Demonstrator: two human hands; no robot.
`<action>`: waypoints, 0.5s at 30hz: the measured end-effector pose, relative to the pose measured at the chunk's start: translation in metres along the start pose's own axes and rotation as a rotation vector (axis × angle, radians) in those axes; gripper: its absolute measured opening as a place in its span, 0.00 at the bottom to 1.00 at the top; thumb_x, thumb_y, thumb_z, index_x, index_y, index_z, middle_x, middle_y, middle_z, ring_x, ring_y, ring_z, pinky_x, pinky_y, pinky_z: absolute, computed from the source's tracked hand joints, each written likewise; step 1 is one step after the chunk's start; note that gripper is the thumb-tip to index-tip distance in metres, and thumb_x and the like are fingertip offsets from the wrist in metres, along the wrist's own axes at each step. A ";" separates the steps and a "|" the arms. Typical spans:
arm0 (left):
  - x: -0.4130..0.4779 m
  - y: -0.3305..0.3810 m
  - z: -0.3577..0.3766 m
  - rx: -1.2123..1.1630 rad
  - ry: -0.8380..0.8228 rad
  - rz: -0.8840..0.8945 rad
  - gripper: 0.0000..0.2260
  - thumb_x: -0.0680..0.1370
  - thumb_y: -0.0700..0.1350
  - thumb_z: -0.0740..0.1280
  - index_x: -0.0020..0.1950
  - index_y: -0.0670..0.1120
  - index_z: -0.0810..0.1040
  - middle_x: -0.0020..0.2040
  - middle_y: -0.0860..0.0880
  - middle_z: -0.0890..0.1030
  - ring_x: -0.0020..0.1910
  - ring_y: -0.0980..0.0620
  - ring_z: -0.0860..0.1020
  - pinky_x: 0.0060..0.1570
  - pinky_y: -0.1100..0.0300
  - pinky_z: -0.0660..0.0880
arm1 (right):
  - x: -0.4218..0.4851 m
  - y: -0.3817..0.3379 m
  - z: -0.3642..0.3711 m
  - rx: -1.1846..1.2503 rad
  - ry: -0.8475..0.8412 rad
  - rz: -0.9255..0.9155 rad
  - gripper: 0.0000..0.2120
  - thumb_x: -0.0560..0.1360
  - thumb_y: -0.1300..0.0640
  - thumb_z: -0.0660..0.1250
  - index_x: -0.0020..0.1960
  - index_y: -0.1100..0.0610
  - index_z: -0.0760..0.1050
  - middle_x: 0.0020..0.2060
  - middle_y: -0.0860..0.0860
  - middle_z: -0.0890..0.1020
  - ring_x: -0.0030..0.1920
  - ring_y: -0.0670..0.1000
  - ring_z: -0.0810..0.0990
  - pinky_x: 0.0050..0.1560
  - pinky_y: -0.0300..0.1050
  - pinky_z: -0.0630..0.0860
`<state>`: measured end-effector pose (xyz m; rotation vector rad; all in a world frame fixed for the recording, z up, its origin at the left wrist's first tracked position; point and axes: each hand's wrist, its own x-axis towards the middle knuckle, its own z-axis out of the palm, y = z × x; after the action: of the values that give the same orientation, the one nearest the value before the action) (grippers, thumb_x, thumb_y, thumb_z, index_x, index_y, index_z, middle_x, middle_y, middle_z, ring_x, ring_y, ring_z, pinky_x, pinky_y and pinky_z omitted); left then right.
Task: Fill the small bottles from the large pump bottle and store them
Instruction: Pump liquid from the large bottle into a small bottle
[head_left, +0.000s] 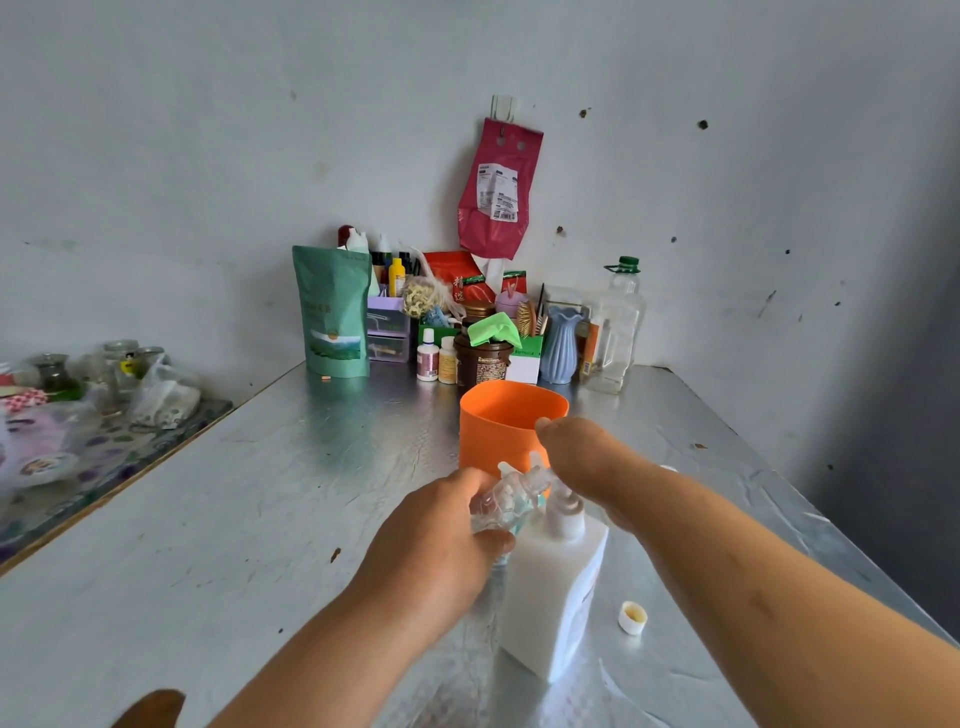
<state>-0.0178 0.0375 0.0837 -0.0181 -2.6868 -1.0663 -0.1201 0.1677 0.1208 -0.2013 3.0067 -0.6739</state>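
A large white pump bottle (550, 587) stands on the foil-covered table (260, 493) near the front. My left hand (436, 540) grips a small clear bottle (511, 499), tilted, with its mouth up against the pump's nozzle. My right hand (587, 462) lies over the pump head, which hides most of it; its fingers are bent downward. A small white cap (632, 617) lies on the table to the right of the pump bottle. An orange cup-like holder (506, 421) stands just behind the hands.
Clutter lines the back wall: a green pouch (332, 312), a brown jar (480, 358), two small white bottles (436, 358), a blue vase (561, 343), a clear empty bottle (618, 327). Glass jars and bags sit on a lower surface at left (78, 395).
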 end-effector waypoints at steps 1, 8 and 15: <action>0.001 -0.001 0.001 0.006 -0.003 -0.001 0.09 0.74 0.51 0.71 0.54 0.56 0.76 0.48 0.58 0.81 0.47 0.57 0.79 0.49 0.54 0.77 | 0.002 0.001 0.001 0.030 0.013 0.009 0.13 0.81 0.65 0.48 0.40 0.57 0.65 0.33 0.50 0.62 0.46 0.54 0.67 0.51 0.54 0.70; 0.003 -0.006 0.005 0.009 -0.010 -0.006 0.12 0.74 0.50 0.72 0.56 0.57 0.76 0.49 0.59 0.81 0.48 0.58 0.79 0.47 0.59 0.76 | 0.002 0.002 0.009 -0.079 0.004 -0.014 0.14 0.80 0.66 0.51 0.62 0.64 0.68 0.54 0.57 0.74 0.53 0.56 0.74 0.63 0.56 0.73; -0.001 -0.003 0.004 0.006 -0.009 -0.012 0.11 0.74 0.51 0.72 0.55 0.56 0.76 0.48 0.58 0.81 0.48 0.56 0.79 0.48 0.56 0.76 | 0.001 0.002 0.009 0.014 0.062 0.009 0.11 0.80 0.67 0.50 0.45 0.55 0.66 0.37 0.51 0.68 0.43 0.52 0.70 0.58 0.54 0.72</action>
<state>-0.0185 0.0379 0.0782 -0.0061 -2.7008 -1.0639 -0.1201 0.1655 0.1123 -0.1689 3.0591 -0.7125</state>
